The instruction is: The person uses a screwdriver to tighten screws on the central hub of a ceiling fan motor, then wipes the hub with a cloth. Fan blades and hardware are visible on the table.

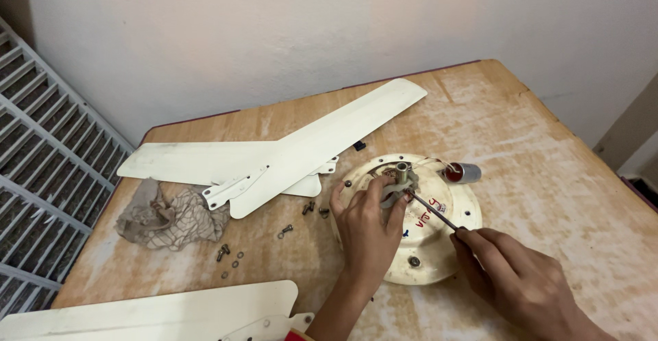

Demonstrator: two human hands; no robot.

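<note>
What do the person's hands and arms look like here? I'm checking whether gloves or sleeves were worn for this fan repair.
Both hands are bare: no gloves, rings, watch or wristband show on the left hand or the right hand. Both forearms are uncovered as far as the frame shows, with no sleeve in view. Fingernails are short and unpainted.

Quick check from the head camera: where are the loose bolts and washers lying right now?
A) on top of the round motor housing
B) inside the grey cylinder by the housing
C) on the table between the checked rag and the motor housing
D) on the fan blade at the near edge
C: the loose bolts and washers lie on the bare wooden table, right of the checked rag and left of the motor housing.
</note>
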